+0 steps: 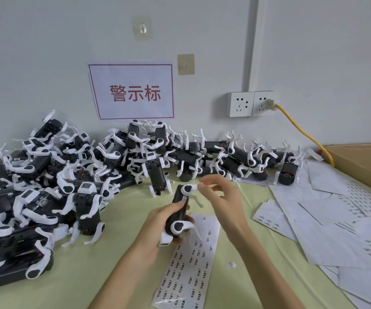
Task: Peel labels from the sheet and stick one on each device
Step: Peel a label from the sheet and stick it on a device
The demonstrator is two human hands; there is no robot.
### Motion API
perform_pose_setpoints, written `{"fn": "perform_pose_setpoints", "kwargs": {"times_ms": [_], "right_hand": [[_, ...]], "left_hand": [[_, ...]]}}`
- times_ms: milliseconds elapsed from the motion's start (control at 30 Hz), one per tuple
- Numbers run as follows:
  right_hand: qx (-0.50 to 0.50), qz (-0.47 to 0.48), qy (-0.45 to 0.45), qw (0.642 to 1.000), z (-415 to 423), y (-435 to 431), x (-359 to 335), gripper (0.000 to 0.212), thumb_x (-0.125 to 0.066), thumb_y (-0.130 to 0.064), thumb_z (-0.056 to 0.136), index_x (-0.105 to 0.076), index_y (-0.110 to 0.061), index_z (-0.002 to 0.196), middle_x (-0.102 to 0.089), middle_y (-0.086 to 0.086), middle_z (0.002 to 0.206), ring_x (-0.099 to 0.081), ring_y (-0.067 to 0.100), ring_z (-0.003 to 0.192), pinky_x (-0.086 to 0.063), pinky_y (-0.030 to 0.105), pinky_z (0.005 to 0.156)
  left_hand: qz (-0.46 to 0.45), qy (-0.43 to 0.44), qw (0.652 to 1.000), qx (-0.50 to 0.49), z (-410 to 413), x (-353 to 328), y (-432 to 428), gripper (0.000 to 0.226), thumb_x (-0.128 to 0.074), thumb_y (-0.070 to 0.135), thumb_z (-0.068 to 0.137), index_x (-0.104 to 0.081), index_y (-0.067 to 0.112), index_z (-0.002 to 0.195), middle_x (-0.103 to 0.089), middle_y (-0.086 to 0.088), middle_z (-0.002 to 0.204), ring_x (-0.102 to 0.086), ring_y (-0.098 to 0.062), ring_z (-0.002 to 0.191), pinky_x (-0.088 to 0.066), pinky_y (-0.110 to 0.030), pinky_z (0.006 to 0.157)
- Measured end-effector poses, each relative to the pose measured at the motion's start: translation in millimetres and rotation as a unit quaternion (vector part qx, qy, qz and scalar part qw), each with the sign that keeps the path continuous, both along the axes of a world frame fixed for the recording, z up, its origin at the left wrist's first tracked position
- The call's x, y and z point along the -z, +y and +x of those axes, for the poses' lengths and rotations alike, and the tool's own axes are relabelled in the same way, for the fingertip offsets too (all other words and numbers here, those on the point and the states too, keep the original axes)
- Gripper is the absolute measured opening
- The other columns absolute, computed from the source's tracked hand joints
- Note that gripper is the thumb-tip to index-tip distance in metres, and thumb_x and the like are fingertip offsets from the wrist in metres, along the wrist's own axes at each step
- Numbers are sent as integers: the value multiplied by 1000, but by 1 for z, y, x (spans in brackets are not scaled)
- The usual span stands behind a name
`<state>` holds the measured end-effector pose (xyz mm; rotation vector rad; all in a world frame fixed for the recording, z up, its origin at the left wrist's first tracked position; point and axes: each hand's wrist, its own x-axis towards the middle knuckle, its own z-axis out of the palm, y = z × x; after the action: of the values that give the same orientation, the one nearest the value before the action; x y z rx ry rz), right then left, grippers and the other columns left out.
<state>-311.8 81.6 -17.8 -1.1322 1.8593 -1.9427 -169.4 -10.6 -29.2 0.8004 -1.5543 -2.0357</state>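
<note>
Now: one device in hand, a label on its side

We see the left hand (157, 221) reaching in from below, forearm angled up toward the middle of the worktop (73, 275), fingers curled round the lower half of a black device (180, 210) with white legs. It is held tilted, top end away from us, above the label sheet (186, 266), which lies flat on the worktop under both hands. A small white label (184, 200) sits on the device's side, just beyond the left thumb.

We see the right hand (222, 197) coming in from the right, wrist bent, fingers loosely curved and spread. Its thumb and forefinger tips are at the white leg joint at the device's upper end; whether they pinch it or only touch it, we cannot tell.

Behind and to the left, a large heap of devices (68, 175) stretches along the wall. Used backing sheets (336, 219) are scattered at the right, beside a cardboard box (358, 161). A red-lettered sign (133, 92) hangs on the wall, and a yellow cable (302, 130) runs from a wall socket (253, 103).
</note>
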Motion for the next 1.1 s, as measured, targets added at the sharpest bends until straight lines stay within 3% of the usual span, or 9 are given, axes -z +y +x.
{"fn": "perform_pose_setpoints", "kwargs": {"times_ms": [67, 167, 267, 367, 567, 700, 833, 1000, 1100], "right_hand": [[-97, 68, -3, 993, -8, 4, 1, 27, -63, -49, 87, -72, -36, 110, -71, -20, 111, -64, 1, 106, -47, 25, 83], [-188, 141, -26, 972, -15, 7, 3, 30, -56, -51, 96, -73, -30, 109, -76, -11, 105, -72, 10, 93, -48, 31, 80], [-178, 115, -59, 975, -19, 7, 5, 28, -57, -42, 102, -73, -19, 106, -77, 0, 97, -71, 19, 78, -49, 38, 73], [-218, 87, -131, 963, -23, 7, 7, 40, -66, -44, 90, -66, -13, 116, -73, 12, 108, -70, 31, 78, -57, 41, 78], [-311, 129, -121, 934, -15, 5, 13, 43, -65, -39, 89, -67, -5, 115, -69, 19, 105, -70, 46, 94, -55, 47, 88], [-281, 101, -156, 942, -12, -1, 12, 51, -66, -40, 89, -65, 5, 113, -66, 22, 97, -72, 46, 88, -60, 42, 80], [-204, 46, -210, 955, -17, -3, 12, 29, -64, -32, 98, -76, -8, 109, -65, 23, 99, -73, 42, 83, -61, 36, 73], [-153, -32, -262, 952, -20, -1, 9, 22, -66, -31, 95, -79, -16, 87, -65, 20, 91, -75, 37, 85, -62, 43, 74], [-161, -50, -314, 934, -20, 0, 7, 39, -72, -35, 85, -69, -7, 112, -67, 24, 99, -74, 42, 85, -62, 38, 71]], "left_hand": [[7, -11, 998, 66, 3, 0, -2, 48, -73, 47, 81, -78, 8, 107, -76, -21, 103, -68, -25, 74, -49, -29, 50], [16, -27, 995, 91, 4, 1, -4, 60, -63, 61, 86, -77, 7, 107, -75, -24, 105, -72, -31, 81, -53, -32, 56], [101, 34, 993, -43, 3, 3, -13, 59, -62, 57, 86, -65, 0, 103, -72, -27, 92, -71, -38, 74, -55, -36, 51], [120, 123, 974, -146, 6, 4, -27, 43, -54, 43, 100, -63, 2, 101, -70, -18, 80, -69, -29, 61, -56, -31, 48], [129, 112, 953, -249, 7, 6, -41, 27, -56, 27, 101, -66, 3, 93, -63, -11, 85, -61, -22, 53, -43, -23, 38], [100, 178, 927, -315, 9, 7, -39, 30, -55, 30, 102, -63, 7, 85, -68, -6, 69, -67, -18, 51, -49, -27, 41], [71, 240, 887, -389, 16, 4, -36, 46, -53, 52, 102, -58, 9, 88, -62, -4, 59, -72, -26, 57, -54, -30, 45], [75, 256, 834, -482, 22, 2, -43, 52, -42, 50, 105, -55, 10, 75, -51, -3, 52, -57, -22, 40, -49, -25, 41], [84, 234, 820, -516, 25, 2, -49, 45, -43, 38, 105, -48, 14, 67, -49, -2, 52, -52, -18, 36, -45, -25, 43]]}}
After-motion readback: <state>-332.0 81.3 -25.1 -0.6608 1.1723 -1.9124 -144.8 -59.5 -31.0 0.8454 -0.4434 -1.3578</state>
